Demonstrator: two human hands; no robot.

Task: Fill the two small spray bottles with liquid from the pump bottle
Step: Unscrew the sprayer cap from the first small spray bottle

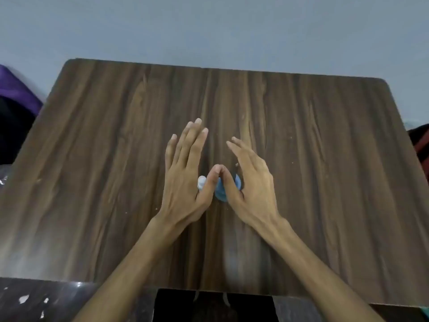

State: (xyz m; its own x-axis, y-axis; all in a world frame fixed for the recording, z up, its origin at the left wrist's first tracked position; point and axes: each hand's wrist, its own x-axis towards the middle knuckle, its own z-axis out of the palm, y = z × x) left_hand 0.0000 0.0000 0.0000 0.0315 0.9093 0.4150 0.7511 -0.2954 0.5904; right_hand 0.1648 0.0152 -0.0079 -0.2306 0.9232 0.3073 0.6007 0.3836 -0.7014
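1. A dark brown wooden bench [301, 159] with rounded corners fills most of the view, and a pale grey-blue wall [209, 26] stands behind its far edge.
2. The left hand [185, 177] is held over the middle of the bench, back up, with its fingers straight and close together, pointing far.
3. The right hand [250, 182] is just beside it on the right, also with straight fingers that point far and a little left.
4. The two thumb tips touch each other, so the hands make an arch shape. Neither hand grips anything.
5. A small blue round thing [220, 192] shows in the gap under the thumbs, in the middle of the bench. It is blurry and partly hidden, so I cannot tell which bottle it is.
6. A small white round thing [201, 181] peeks out just left of it, under the left hand. I cannot tell what it is either.
7. A purple cloth [16, 89] lies off the left side of the bench.
8. A dark speckled floor [34, 298] shows at the near left.
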